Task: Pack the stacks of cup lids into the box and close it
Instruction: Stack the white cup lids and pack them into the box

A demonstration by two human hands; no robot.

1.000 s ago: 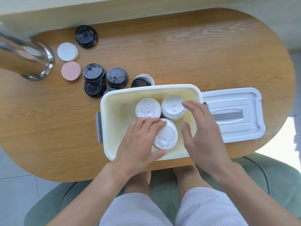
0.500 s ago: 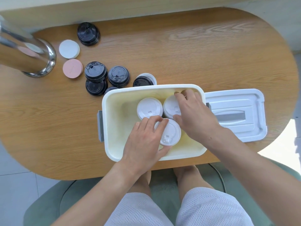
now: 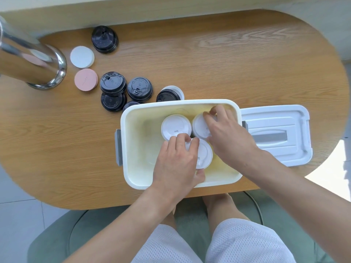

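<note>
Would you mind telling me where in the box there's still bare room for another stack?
The box's left half, between its left wall and the white lid stacks, is bare. The right half is crowded with three stacks and both hands.

Three white lid stacks (image 3: 176, 126) stand in one white box (image 3: 131, 149). Six black lid stacks (image 3: 113, 84) sit on the table at ten to eleven o'clock from it, beside one white disc (image 3: 82, 57) and one pink disc (image 3: 86, 79). One box lid (image 3: 275, 135) lies at three o'clock. Two hands reach in.

steel cylinder (image 3: 28, 61) cropped left, black lids (image 3: 131, 105) behind box (image 3: 178, 104)
</note>
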